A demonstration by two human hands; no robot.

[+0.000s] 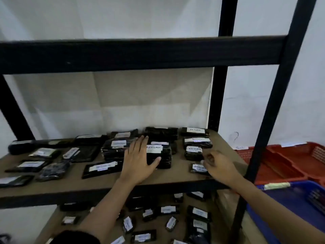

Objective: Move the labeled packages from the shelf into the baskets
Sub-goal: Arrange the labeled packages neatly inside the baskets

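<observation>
Reaching over the brown shelf (58, 186), the person has the left hand (139, 161) spread wide, straight fingers resting on a stacked black package (159, 155) labelled RETURN near the shelf's middle. Toward the shelf's right front corner, the right hand (217, 164) curls loosely above a small flat package (198, 168); whether it pinches it I cannot tell. Beyond the shelf's right post sit a red basket (288, 164) and a blue basket (288, 201). Better, I'd judge, to wrap the thumb under the stack's near edge before lifting, lest the slick wrapped bundles slide apart.
</observation>
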